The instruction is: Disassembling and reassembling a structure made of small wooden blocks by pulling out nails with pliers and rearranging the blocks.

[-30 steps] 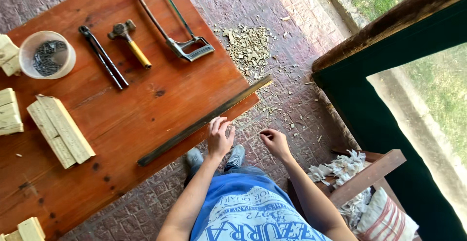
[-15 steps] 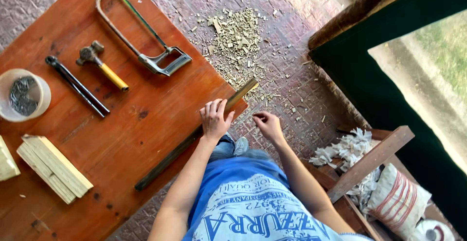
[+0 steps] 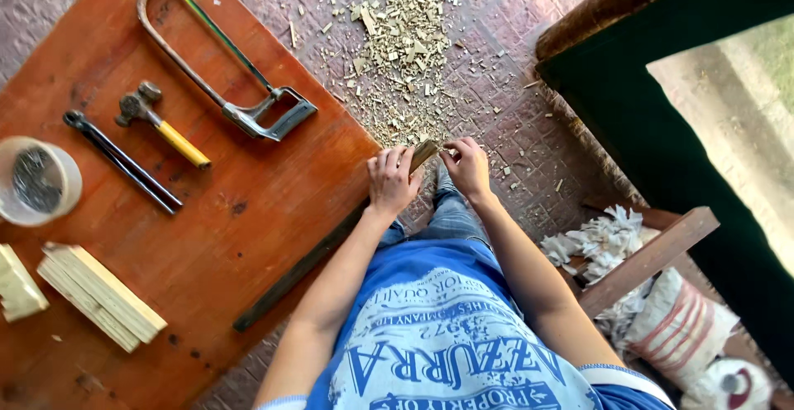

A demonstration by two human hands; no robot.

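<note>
Both hands at the near corner of the table (image 3: 207, 236). My left hand (image 3: 390, 180) lies palm-down, fingers spread, pressing on the far end of a long wooden strip (image 3: 318, 254). My right hand (image 3: 467, 166) pinches at the very tip of the strip, where it pokes past the table edge; whether it truly grips the wood or only touches it I cannot tell.

Strip: long, thin, dark, lying along the table's edge, running from near my left elbow out to the corner, tip overhanging the brick floor (image 3: 513, 62).

Handling, my judgement: light, stiff along its length, likely to flex a little at the unsupported end. Dry wood, not slippery, but narrow, so it may roll or skate sideways unless pinned flat. Edges could splinter. Best hold looks like a flat palm just behind the overhang, with a fingertip pinch at the tip.

Around it: hacksaw (image 3: 223, 71) at the table's far side, hammer (image 3: 161, 120) with a yellow handle, dark pliers (image 3: 122, 162) beside it, round tub of nails (image 3: 37, 180) at the left edge, stacked pale wood blocks (image 3: 101, 296) nearer me. Pile of wood chips (image 3: 405, 46) on the floor just beyond the corner.
</note>
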